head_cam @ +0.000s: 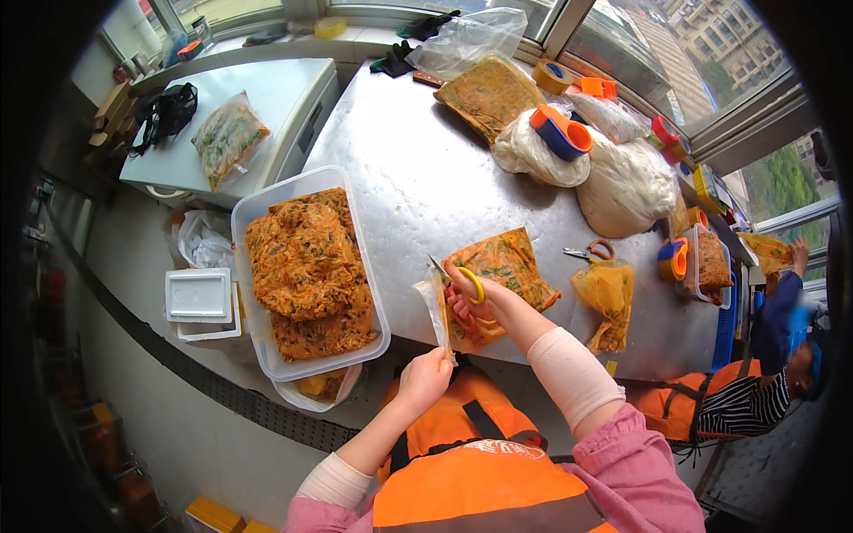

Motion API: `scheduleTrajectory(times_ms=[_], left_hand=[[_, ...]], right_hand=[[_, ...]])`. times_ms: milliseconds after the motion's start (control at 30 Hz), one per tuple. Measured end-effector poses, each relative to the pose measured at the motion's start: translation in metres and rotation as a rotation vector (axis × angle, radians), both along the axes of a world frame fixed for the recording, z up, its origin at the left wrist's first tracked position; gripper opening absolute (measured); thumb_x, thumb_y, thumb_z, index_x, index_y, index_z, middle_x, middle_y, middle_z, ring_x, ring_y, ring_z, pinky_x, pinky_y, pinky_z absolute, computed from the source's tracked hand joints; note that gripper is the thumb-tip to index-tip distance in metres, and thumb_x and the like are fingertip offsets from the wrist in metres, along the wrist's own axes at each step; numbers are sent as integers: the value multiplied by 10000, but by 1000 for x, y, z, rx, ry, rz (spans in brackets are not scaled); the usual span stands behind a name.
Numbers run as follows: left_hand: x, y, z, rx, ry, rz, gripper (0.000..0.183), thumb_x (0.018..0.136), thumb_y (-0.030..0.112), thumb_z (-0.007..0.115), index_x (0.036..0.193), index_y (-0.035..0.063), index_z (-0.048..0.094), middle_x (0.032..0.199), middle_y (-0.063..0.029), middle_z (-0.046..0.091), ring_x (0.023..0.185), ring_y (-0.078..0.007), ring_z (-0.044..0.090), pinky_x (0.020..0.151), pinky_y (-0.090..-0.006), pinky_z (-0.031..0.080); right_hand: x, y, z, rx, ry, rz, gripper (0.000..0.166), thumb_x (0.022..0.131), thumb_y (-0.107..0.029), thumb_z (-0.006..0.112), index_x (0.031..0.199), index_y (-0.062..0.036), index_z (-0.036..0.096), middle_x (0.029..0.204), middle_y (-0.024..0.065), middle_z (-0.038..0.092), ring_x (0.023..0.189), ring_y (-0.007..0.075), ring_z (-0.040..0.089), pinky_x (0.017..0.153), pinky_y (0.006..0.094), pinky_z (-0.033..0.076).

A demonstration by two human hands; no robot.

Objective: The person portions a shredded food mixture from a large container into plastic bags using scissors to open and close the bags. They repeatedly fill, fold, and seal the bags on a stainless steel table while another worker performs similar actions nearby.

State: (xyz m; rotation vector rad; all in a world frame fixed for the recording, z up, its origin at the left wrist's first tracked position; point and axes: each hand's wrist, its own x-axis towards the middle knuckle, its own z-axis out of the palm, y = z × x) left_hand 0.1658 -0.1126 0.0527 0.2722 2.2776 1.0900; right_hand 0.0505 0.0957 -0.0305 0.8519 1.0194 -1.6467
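Observation:
My right hand (474,300) is closed on scissors (472,286) with yellow and red handles, their blades pointing up and left beside a plastic bag's edge. Just left and below, my left hand (426,380) pinches the lower end of that narrow, pale strip of plastic bag (436,313). Behind my right hand a flat orange-stained printed plastic bag (503,263) lies on the steel table (400,160). To the left stands a clear plastic tub (383,333) heaped with orange-brown shredded food (306,266). Whether the blades touch the strip I cannot tell.
At the right lie scissors (593,252), a crumpled stained bag (608,293) and a smaller tub (696,233) of food. Farther back are a filled bag (493,93), large white bundles (626,186) and tape dispensers (561,133). A co-worker (740,400) stands at far right; a white freezer (226,73) is at left.

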Motion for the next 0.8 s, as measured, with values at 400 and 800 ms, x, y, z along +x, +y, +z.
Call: scheduleTrajectory(times_ms=[400, 800], left_hand=[[-94, 20, 61, 75, 208, 149, 192, 869, 127, 418, 794, -23, 512, 716, -252, 530, 653, -416, 541, 626, -461, 443], [-232, 174, -52, -81, 452, -181, 843, 944, 483, 585, 1527, 17, 195, 1499, -249, 341, 1377, -376, 361, 1097, -446, 350]], right_hand=[[14, 59, 106, 236, 647, -253, 641, 899, -689, 476, 1155, -101, 480, 688, -20, 476, 494, 87, 456, 454, 237, 432], [246, 20, -1, -209, 603, -644, 511, 973, -611, 402, 1178, -145, 450, 1064, 48, 598, 965, 147, 606, 873, 312, 487]])
